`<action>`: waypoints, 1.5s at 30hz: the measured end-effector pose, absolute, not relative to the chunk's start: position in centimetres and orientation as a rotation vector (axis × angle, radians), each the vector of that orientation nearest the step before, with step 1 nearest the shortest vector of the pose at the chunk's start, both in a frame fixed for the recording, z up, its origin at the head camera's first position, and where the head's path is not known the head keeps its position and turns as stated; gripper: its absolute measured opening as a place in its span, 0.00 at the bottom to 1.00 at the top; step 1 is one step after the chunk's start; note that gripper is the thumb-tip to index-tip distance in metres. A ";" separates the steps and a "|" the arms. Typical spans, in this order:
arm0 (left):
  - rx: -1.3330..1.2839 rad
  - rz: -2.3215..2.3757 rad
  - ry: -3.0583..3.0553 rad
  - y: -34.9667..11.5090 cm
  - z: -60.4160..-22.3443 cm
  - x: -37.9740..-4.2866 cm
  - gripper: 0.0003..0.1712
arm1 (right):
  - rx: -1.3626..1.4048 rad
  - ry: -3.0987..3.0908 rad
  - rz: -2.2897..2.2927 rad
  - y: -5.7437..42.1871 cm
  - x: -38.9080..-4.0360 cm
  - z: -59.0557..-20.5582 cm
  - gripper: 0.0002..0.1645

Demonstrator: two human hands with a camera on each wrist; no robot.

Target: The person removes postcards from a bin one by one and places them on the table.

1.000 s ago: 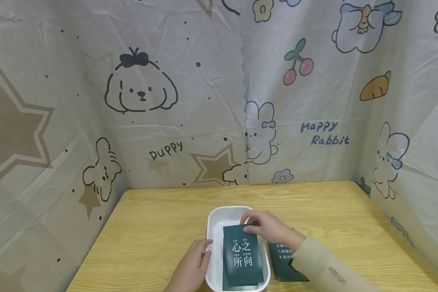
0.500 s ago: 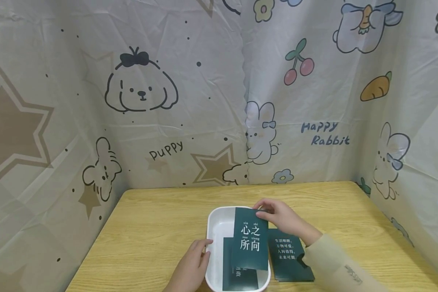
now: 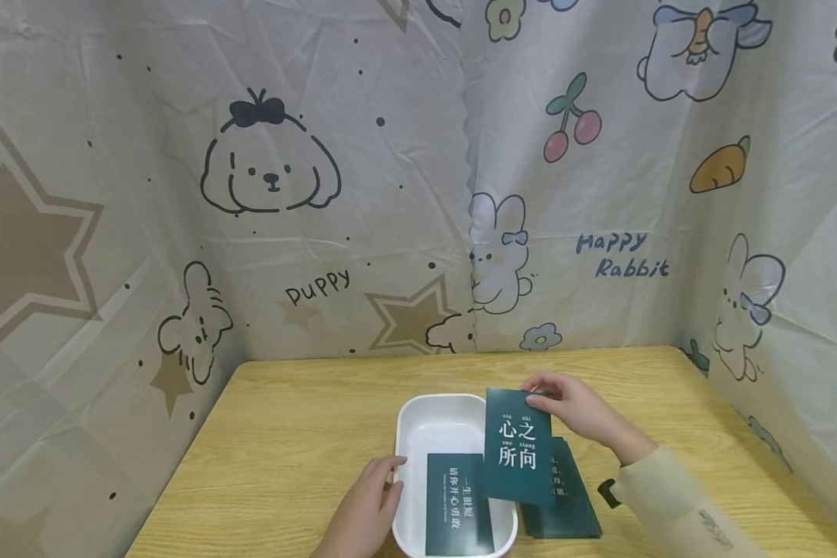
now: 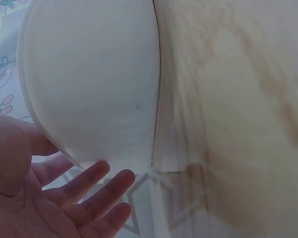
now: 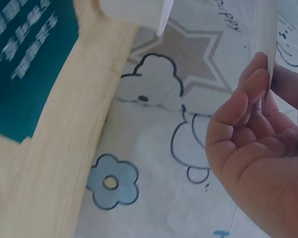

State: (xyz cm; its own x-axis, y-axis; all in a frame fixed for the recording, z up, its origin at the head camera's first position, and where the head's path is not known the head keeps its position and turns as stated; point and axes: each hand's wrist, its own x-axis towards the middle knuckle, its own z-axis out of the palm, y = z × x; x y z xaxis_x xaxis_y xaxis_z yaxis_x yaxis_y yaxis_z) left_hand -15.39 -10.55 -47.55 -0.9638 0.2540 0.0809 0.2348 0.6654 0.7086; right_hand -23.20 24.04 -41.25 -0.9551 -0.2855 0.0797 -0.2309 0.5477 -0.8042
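Note:
My right hand (image 3: pixel 572 407) pinches a dark green card (image 3: pixel 519 446) with white lettering by its top right corner. The card is held over the tray's right rim and partly covers a pile of similar green cards (image 3: pixel 572 515) on the table. In the right wrist view the card (image 5: pixel 268 39) shows nearly edge-on between thumb and fingers. Another green card (image 3: pixel 460 504), its text turned sideways, lies in the white tray (image 3: pixel 415 422). My left hand (image 3: pixel 370 504) touches the tray's left rim; in the left wrist view its fingers (image 4: pixel 102 198) lie loosely extended beside the tray's outer wall.
A light wood-patterned table (image 3: pixel 307 403) carries the tray and the pile. Printed cloth (image 3: pixel 390 194) hangs behind the table and along both sides. A dark object (image 3: pixel 608 493) shows at the right sleeve's cuff.
My right hand has lifted the card from above the tray and moved it to the right, towards the pile. The card in the tray is uncovered now. The left hand has not moved.

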 end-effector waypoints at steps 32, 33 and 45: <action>0.328 1.244 2.890 -10.4 -47.5 -15.7 0.22 | -0.450 2.632 -1.299 29.2 -24.0 -45.4 0.15; 0.335 1.246 2.892 -10.4 -47.6 -15.7 0.22 | -0.465 2.630 -1.289 29.3 -24.1 -45.7 0.15; 0.367 1.265 2.912 -10.4 -47.7 -15.6 0.21 | -0.452 2.668 -1.196 28.6 -24.5 -47.2 0.12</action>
State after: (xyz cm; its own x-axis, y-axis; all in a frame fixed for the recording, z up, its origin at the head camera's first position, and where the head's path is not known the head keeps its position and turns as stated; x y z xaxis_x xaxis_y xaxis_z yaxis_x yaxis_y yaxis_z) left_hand -15.59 -10.39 -47.65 -0.9722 0.1876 0.1402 0.2305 0.6603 0.7147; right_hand -24.52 28.55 -47.20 -0.9371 -0.3467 -0.0415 -0.1996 0.6294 -0.7510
